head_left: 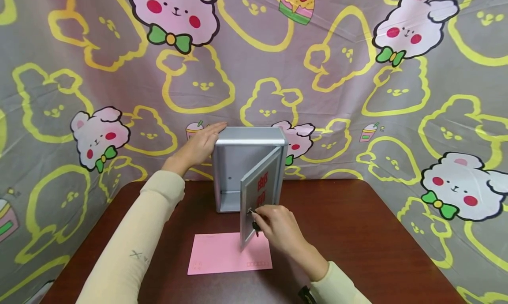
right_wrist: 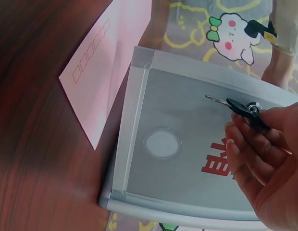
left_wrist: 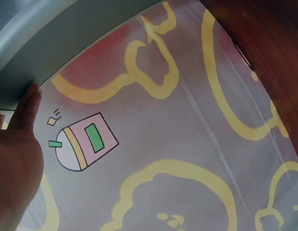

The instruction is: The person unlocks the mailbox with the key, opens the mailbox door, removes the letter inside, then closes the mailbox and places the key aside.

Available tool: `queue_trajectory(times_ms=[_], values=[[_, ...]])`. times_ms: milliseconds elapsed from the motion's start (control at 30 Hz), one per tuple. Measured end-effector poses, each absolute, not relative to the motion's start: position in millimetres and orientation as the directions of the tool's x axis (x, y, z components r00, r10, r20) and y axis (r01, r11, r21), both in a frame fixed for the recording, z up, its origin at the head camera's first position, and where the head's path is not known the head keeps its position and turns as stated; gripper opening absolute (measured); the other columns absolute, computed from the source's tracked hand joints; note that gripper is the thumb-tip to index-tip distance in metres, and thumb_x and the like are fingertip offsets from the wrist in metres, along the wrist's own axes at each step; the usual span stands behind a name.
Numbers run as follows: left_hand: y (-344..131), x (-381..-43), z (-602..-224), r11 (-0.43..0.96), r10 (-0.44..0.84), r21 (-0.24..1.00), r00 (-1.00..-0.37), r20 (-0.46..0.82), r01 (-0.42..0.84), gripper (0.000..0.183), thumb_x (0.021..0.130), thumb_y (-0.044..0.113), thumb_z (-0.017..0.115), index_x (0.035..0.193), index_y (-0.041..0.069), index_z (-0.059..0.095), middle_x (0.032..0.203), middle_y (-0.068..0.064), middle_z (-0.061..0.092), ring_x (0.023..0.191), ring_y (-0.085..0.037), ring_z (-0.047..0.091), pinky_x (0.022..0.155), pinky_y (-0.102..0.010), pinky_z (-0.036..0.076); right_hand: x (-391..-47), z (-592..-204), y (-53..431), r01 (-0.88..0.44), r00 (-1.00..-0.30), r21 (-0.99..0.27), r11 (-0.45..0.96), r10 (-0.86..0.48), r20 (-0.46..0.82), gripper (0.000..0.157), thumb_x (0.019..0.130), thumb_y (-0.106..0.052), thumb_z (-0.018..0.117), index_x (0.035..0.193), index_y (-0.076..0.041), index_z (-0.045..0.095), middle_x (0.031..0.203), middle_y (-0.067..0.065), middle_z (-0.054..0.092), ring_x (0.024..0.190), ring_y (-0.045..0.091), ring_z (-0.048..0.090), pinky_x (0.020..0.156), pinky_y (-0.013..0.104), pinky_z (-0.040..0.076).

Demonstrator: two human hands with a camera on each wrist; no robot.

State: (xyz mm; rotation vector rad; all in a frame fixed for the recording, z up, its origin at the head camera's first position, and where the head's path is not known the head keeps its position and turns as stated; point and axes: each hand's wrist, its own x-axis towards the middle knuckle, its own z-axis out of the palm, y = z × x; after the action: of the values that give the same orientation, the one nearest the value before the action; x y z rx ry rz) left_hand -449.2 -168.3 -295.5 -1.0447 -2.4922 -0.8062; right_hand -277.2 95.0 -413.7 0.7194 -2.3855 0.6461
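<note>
A grey metal mailbox (head_left: 251, 135) stands upright on the table, its door (head_left: 248, 224) swung out toward me. Red characters are printed on the door's outer face. My left hand (head_left: 200, 146) rests on the box's top left edge; the left wrist view shows its fingers against the grey side. My right hand (head_left: 282, 228) pinches a key at the door's lock. In the right wrist view, a second black-headed key (right_wrist: 238, 108) hangs beside the lock (right_wrist: 254, 107), its metal blade pointing away from the fingers. The pinched key is mostly hidden by the fingertips.
A pink envelope (head_left: 222, 253) lies flat on the dark wooden table (head_left: 337, 233), partly beneath the open door. Behind and at both sides hangs a patterned cloth (head_left: 337, 96). A black strap (head_left: 306, 294) shows at the right wrist.
</note>
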Motion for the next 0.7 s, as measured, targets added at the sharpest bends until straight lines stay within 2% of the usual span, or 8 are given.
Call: queue_trajectory(times_ms=[133,333,700], values=[[-168,-450,-296,0.577,0.547,0.368,-0.68,0.489,0.729,0.056,0.109,0.023,0.02,0.156,0.0,0.039,0.164,-0.015,0.035,0.154,-0.03,0.027,0.126,-0.045,0.02,-279,-414,90,-0.602,-0.709,-0.288,0.745,-0.334,0.621,0.018,0.097,-0.019,0.071,0.079,-0.021,0.071,0.072,-0.014,0.064,0.062,0.002,0.054,0.054,0.025,0.046],[-168,-450,-295,0.571,0.551,0.361,-0.67,0.497,0.738,0.055,0.109,0.021,0.022,0.156,-0.001,0.039,0.163,-0.016,0.036,0.153,-0.032,0.028,0.126,-0.045,0.02,-281,-414,83,-0.59,-0.711,-0.291,0.753,-0.315,0.628,0.014,0.096,-0.018,0.071,0.083,-0.02,0.075,0.075,-0.012,0.068,0.064,0.003,0.056,0.055,0.027,0.049],[-168,-449,-295,0.573,0.549,0.357,-0.669,0.501,0.738,0.055,0.108,0.021,0.022,0.155,-0.002,0.04,0.163,-0.016,0.036,0.153,-0.03,0.028,0.126,-0.044,0.021,-287,-416,73,-0.578,-0.717,-0.303,0.757,-0.294,0.633,0.016,0.096,-0.02,0.071,0.08,-0.02,0.073,0.073,-0.013,0.065,0.062,0.003,0.054,0.053,0.024,0.044]])
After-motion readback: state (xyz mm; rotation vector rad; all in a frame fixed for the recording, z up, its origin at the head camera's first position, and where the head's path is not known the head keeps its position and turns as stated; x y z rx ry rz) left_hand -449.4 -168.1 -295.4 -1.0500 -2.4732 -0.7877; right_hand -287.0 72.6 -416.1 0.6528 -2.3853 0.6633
